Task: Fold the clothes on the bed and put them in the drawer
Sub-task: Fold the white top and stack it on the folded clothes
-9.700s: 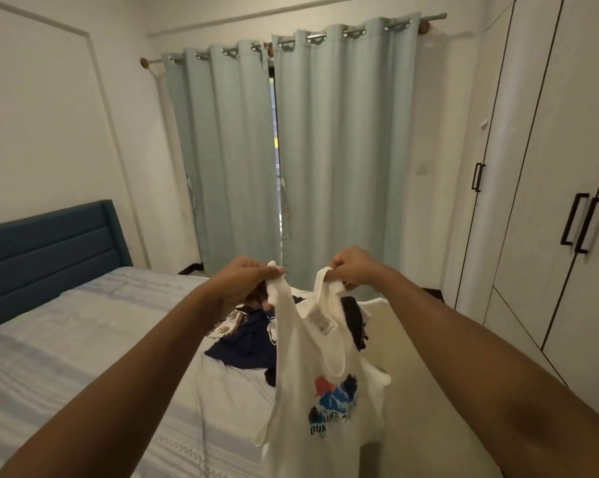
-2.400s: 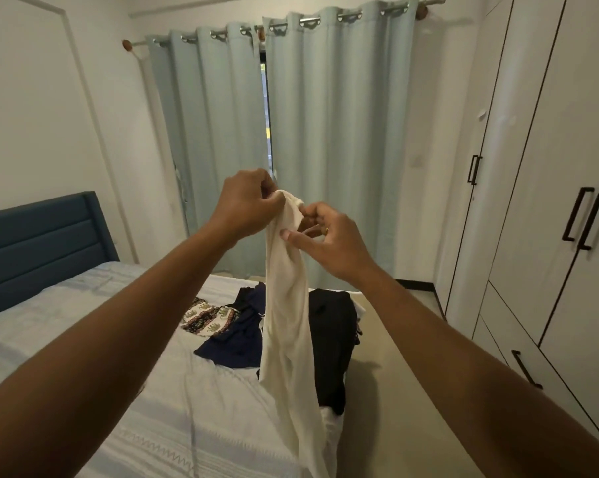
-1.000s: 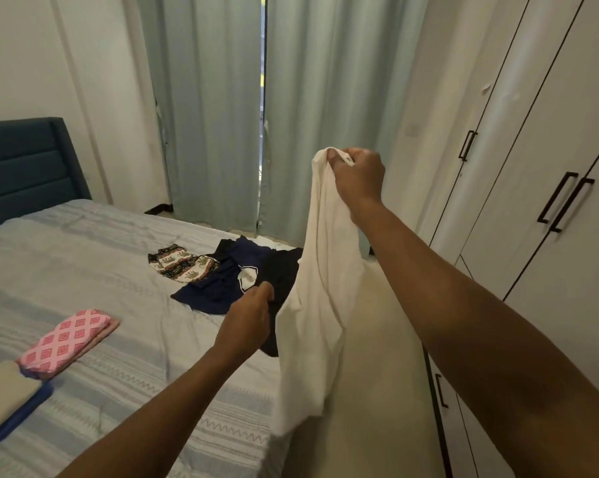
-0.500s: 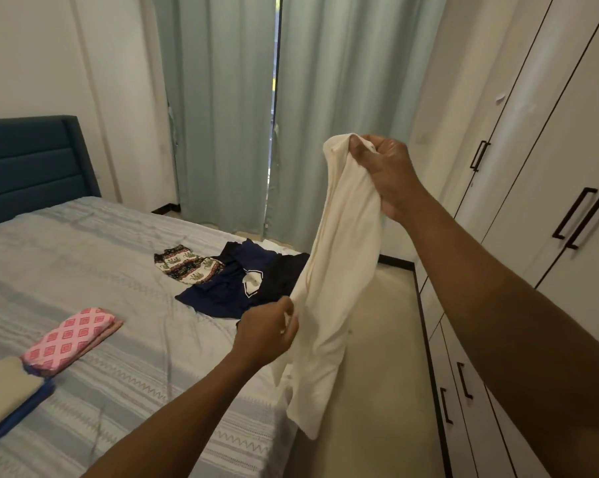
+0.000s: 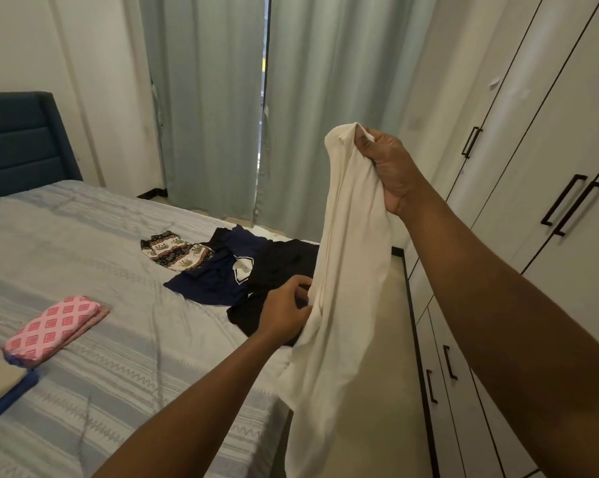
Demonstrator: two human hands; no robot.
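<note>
Left hand point(image 5: 284, 308) edging further into white shirt point(image 5: 346, 270), pinching its mid edge; right hand point(image 5: 387, 170) gripping top, keeping shirt hanging straight past bed's point(image 5: 119, 374) right edge for next fold.

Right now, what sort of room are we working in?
A bedroom, most likely: a bed with a blue padded headboard, a built-in wardrobe with black handles on the right, and drawn curtains.
</note>
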